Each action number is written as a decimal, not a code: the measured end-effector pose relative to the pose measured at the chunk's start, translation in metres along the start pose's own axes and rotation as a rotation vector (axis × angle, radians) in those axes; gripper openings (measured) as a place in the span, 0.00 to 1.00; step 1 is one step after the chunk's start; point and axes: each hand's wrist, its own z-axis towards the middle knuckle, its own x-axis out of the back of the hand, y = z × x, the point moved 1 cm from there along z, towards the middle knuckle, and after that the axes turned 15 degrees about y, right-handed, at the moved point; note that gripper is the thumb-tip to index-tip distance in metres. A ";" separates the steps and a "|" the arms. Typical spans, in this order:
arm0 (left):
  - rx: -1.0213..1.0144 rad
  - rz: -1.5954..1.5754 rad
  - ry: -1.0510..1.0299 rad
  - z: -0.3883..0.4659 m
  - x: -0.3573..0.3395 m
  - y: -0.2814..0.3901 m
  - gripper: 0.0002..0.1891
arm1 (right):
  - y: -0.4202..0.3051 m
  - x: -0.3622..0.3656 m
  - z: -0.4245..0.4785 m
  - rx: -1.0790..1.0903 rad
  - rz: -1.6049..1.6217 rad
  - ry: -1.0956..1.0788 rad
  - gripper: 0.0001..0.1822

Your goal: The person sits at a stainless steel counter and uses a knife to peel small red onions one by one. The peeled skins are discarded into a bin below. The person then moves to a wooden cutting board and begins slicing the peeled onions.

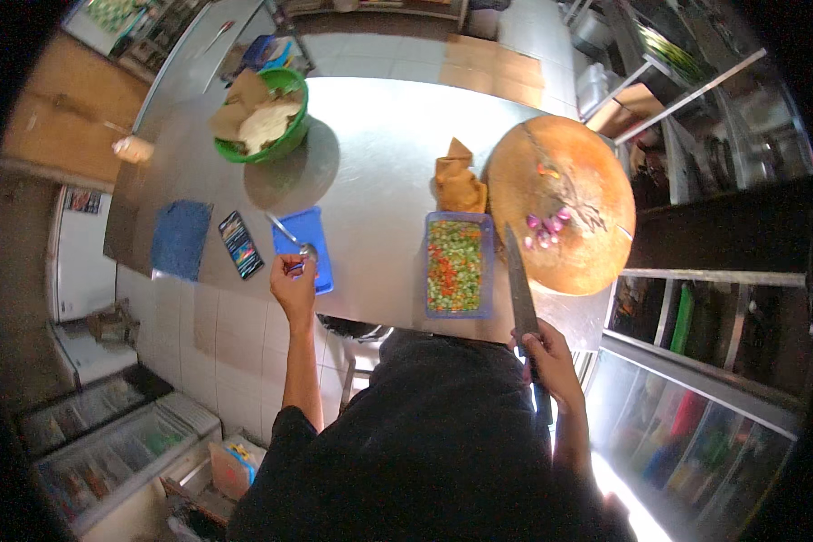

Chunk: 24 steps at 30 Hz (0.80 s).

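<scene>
My right hand (554,359) grips a large kitchen knife (523,298) near the table's front edge. Its blade points away from me, with the tip by the rim of a round wooden chopping board (582,264). Several pieces of peeled purple shallot (552,225) lie on that board. My left hand (294,288) has its fingers curled over a blue plastic lid (322,234), beside the bowl of a metal spoon (286,230). Whether those fingers pinch something small is unclear. Between my hands, a clear plastic container (490,271) holds diced green, orange and red vegetables (455,265).
A folded brown cloth (459,181) sits behind the container, against the board. On the steel table (372,196) are a green basin (300,129) with brown paper and white contents, a smartphone (240,245) and a blue cloth (181,238). Metal shelving (711,281) stands at right.
</scene>
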 end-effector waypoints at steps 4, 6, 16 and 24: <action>-0.101 0.001 -0.237 -0.039 -0.053 0.059 0.06 | -0.006 0.007 -0.004 -0.023 0.017 0.054 0.15; -0.162 0.007 -0.367 -0.069 -0.087 0.086 0.06 | -0.006 0.015 -0.001 -0.029 0.089 0.074 0.16; -0.371 0.075 -0.965 -0.244 -0.255 0.137 0.06 | 0.003 0.107 0.036 0.049 0.006 0.195 0.12; -0.995 0.094 -0.946 -0.316 -0.368 0.118 0.08 | 0.035 0.185 0.073 0.055 0.119 0.232 0.06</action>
